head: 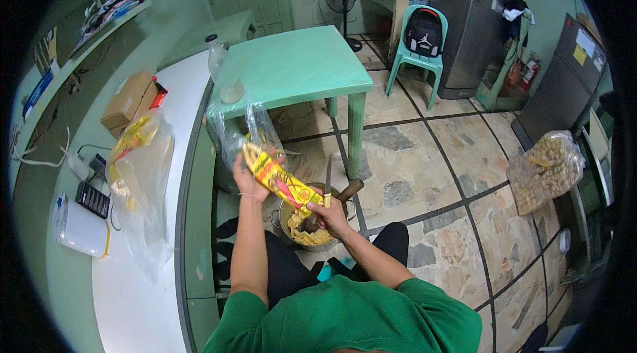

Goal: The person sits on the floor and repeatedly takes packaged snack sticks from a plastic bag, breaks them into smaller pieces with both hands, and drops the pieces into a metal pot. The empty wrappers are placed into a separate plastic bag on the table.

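Observation:
A yellow printed plastic package (281, 179) with red and pink marks slants between my hands over a metal pot (280, 213). My left hand (254, 181) supports its upper end, where something pale yellow shows. My right hand (331, 216) grips the lower end together with a knife (328, 179), whose blade points up. Pale yellow pieces (313, 238) lie in the pot around something dark. A thick brown handle (351, 190) sticks out over the pot's right rim. Just beyond my left hand, a clear plastic bag (226, 141) hangs at the table edge.
A green plastic table (303, 62) stands ahead, with a bottle (215, 54) at its left. The white counter (144, 298) on the left bears a plastic bag (142, 194) and a cardboard box (130, 101). At right are a filled clear bag (547, 171) and a chair (422, 57) with a backpack.

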{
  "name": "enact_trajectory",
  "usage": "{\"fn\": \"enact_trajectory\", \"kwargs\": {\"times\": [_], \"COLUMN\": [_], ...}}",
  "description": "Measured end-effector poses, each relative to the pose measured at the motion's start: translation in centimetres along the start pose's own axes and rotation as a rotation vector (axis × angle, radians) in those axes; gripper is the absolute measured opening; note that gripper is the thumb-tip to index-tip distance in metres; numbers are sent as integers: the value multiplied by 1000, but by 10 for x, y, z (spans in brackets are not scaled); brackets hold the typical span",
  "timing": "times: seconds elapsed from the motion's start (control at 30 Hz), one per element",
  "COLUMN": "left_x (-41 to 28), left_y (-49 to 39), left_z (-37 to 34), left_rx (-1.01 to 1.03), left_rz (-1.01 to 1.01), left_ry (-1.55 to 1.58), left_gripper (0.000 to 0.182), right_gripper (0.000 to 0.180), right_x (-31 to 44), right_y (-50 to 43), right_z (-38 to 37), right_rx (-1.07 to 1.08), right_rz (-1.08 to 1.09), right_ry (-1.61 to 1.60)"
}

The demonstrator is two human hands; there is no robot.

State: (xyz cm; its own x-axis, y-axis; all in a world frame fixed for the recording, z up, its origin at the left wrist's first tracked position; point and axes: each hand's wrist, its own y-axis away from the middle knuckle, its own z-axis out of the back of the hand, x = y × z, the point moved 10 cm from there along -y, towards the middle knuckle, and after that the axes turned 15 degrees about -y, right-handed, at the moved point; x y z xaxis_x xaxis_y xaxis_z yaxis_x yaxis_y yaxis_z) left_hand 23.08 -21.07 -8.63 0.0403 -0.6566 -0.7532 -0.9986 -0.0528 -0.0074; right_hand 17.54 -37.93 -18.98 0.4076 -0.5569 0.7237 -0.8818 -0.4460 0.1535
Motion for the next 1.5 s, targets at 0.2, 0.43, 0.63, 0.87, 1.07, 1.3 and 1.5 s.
{"fn": "enact_trajectory", "kwargs": {"times": [0.2, 0.43, 0.63, 0.87, 1.07, 1.3, 1.5], "left_x": [-7, -58, 37, 45, 40, 31, 32], "left_y": [-25, 33, 20, 20, 22, 22, 12], "left_z": [68, 82, 26, 85, 81, 26, 56], "left_rx": [-293, -1046, -212, -432, -446, -71, -266], "left_rz": [-87, -750, -372, -9, 20, -101, -139], "left_ry": [-191, -1524, -1482, -174, 73, 87, -113], "left_gripper": [58, 45, 51, 71, 77, 93, 91], "right_gripper": [55, 33, 31, 61, 65, 40, 31], "right_x": [14, 40, 48, 36, 10, -65, -12], "right_y": [6, -23, -26, -4, 17, 22, -10], "right_z": [0, 38, -13, -15, -11, 10, 86], "right_rx": [46, -179, -30, 141, 192, 261, -190], "right_rz": [136, 33, -14, 136, 419, -535, 8], "right_ry": [19, 186, 115, 438, 879, -472, 461]}}
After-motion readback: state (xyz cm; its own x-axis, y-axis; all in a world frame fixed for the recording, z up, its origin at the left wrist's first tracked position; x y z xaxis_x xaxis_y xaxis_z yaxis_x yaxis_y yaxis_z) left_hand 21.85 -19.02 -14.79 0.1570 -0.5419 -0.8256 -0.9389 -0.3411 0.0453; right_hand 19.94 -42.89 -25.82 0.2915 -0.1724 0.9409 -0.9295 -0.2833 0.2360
